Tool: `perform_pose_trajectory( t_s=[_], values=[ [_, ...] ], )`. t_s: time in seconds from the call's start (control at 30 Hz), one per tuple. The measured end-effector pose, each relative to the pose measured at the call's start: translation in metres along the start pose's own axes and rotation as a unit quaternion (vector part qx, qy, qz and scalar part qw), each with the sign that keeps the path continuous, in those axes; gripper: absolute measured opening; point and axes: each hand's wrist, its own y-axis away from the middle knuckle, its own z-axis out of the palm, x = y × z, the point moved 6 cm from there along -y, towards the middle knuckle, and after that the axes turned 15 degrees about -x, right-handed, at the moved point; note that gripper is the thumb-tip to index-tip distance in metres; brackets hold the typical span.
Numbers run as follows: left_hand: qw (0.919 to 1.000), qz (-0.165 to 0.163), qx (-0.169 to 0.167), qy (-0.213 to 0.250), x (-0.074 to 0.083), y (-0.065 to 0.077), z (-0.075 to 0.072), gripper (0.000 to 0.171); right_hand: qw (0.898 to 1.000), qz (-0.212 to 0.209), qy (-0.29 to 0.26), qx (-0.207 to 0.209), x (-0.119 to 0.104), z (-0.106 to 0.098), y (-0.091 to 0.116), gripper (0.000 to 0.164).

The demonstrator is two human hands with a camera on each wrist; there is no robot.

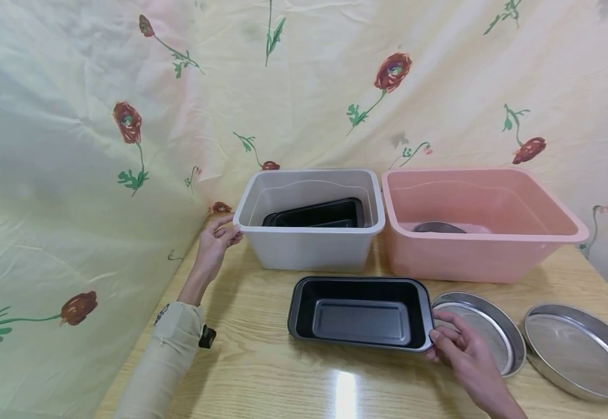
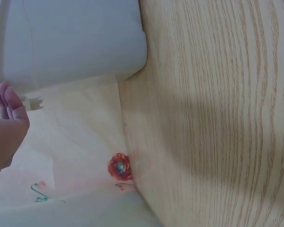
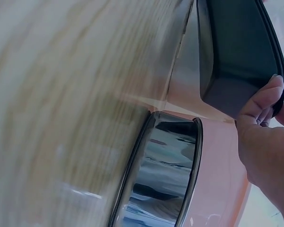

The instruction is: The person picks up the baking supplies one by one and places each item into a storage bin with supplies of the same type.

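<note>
A black loaf pan (image 1: 361, 321) is held above the wooden table by my right hand (image 1: 469, 355), which pinches the rim at its right end. The right wrist view shows that pan's dark outer side (image 3: 244, 52) lifted off the table, thumb and fingers at its edge. My left hand (image 1: 214, 247) holds the front left corner of a white plastic bin (image 1: 309, 247) by its rim. In the left wrist view the fingers (image 2: 13, 101) lie against the bin's outer wall. Inside this bin lie black loaf pans (image 1: 320, 214), partly hidden by the front wall.
Right of the white bin stands a pink bin (image 1: 466, 256) with a round metal pan (image 1: 438, 227) inside. Two round metal pans, one nearer (image 1: 484, 326) my right hand and one farther right (image 1: 576, 349), lie on the table (image 1: 262, 372). Flowered cloth (image 1: 304, 87) hangs behind.
</note>
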Motion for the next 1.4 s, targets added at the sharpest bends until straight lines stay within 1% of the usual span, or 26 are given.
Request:
perform_pose_trajectory(
  t_s=[0.13,0.27,0.37,0.47,0.63,0.83,1.0,1.2,1.33,1.4],
  values=[
    [1.0000,-0.001,0.001,-0.003,0.000,0.000,0.000,0.041,1.000,0.004,-0.005,0.007,-0.001,-0.001,0.001,0.043],
    [1.0000,-0.002,0.000,-0.005,0.000,0.000,0.000,0.042,1.000,-0.009,-0.009,-0.001,-0.004,0.000,0.001,0.043],
    [1.0000,-0.005,0.001,-0.007,-0.001,0.000,-0.001,0.042,1.000,-0.024,0.001,-0.007,-0.009,0.000,-0.001,0.043],
    [0.9999,-0.008,0.003,-0.008,-0.002,0.000,-0.001,0.042,0.999,-0.030,0.012,-0.002,-0.012,0.000,-0.002,0.044],
    [0.9999,-0.011,0.003,-0.007,-0.001,0.001,-0.001,0.042,0.999,-0.030,0.020,0.008,-0.017,0.001,-0.004,0.045],
    [0.9999,-0.010,0.002,-0.003,-0.002,0.001,-0.001,0.042,0.999,-0.043,0.004,0.005,-0.025,0.002,-0.007,0.046],
    [1.0000,-0.008,0.002,0.000,-0.002,0.000,-0.001,0.042,0.999,-0.033,0.011,0.010,-0.031,0.001,-0.010,0.044],
    [1.0000,-0.005,0.002,-0.005,-0.001,0.000,0.000,0.042,0.998,-0.010,0.054,0.013,-0.041,0.002,-0.012,0.034],
    [1.0000,-0.005,0.004,-0.005,-0.001,-0.001,0.000,0.042,0.998,-0.010,0.063,0.022,-0.047,0.003,-0.015,0.032],
    [1.0000,-0.005,0.006,-0.003,-0.001,-0.001,0.000,0.041,0.998,-0.017,0.058,0.024,-0.049,0.004,-0.018,0.033]
  ],
)
